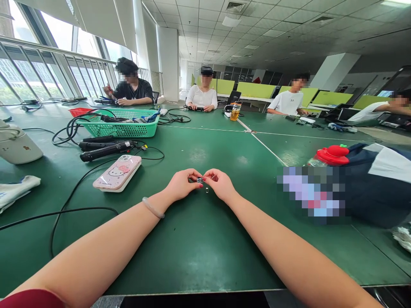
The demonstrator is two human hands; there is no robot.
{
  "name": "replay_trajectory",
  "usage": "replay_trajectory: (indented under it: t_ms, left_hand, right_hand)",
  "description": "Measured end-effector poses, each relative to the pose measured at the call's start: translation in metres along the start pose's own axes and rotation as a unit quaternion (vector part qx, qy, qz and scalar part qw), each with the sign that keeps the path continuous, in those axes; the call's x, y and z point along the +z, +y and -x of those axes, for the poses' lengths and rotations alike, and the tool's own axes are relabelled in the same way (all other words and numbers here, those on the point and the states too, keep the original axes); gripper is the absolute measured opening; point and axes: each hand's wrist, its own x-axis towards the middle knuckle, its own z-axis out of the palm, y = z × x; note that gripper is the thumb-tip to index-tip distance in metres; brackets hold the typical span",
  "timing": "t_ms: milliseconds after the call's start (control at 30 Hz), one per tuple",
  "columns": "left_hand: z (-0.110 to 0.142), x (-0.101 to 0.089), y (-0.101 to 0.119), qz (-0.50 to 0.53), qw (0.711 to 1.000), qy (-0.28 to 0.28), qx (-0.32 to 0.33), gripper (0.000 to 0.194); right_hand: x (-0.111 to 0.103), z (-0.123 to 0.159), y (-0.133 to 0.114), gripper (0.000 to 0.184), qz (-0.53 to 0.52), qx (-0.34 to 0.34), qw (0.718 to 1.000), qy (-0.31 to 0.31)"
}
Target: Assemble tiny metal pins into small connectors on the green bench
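Reaches forward with both bare arms in a wide V over the worktop (199,252), bringing the left hand (181,186) and right hand (222,187) together near the middle. Bends the left hand inward at the wrist, with fingers curled and thumb laid below, and turns the right hand in to meet it, with thumb and index finger drawn to a pinch. Grips a tiny part (199,180) between the fingertips of both hands, just above the worktop: dark with pale specks, too small and too covered to make out in shape. Shows glossy deep-red nails around it. Has a smaller piece (207,190), white-edged with a dark centre, just below the right thumb, seemingly on the worktop. Wears a smooth, rounded, pale bangle (153,208) on the left forearm and, higher up, a dark red sleeve (32,299). Works over a hard, flat, dark green surface with a dull sheen and pale scuffs. Has to the left a phone (118,173) in a glossy, round-cornered pink case with a printed cat face; behind it, black tubular devices (107,150) and a thin looping cable (74,188); farther back, a green plastic basket (123,129) pierced with small holes. Has to the right, well apart from the right hand, a bulging dark blue bag (379,188), beside a moulded red lid (333,155).
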Motion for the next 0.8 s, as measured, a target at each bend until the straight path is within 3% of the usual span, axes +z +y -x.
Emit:
replay_trajectory:
  t_ms: [233, 367, 500, 633, 700, 800]
  left_hand:
    - [-0.001, 0.000, 0.000, 0.032, 0.999, -0.011, 0.006, 0.028]
    - [-0.002, -0.002, -0.002, -0.007, 0.999, 0.029, -0.025, 0.025]
    - [-0.003, -0.004, -0.004, -0.011, 0.997, 0.057, -0.051, 0.024]
    - [-0.004, -0.004, -0.006, -0.009, 0.997, 0.058, -0.053, 0.023]
    - [-0.004, -0.003, -0.006, 0.002, 0.997, 0.057, -0.048, 0.024]
    - [-0.004, -0.003, -0.007, 0.036, 0.997, 0.055, -0.036, 0.027]
  right_hand:
    - [-0.001, 0.002, -0.003, 0.023, 0.010, -0.004, 1.000, 0.004]
    - [-0.005, 0.005, -0.009, 0.023, 0.073, -0.029, 0.997, 0.015]
    - [-0.001, 0.012, -0.013, 0.012, 0.218, -0.100, 0.967, -0.081]
    - [0.007, 0.015, -0.015, 0.009, 0.277, -0.133, 0.942, -0.135]
    - [0.007, 0.015, -0.015, 0.010, 0.281, -0.141, 0.941, -0.125]
    - [0.003, 0.012, -0.014, 0.012, 0.259, -0.131, 0.956, -0.050]
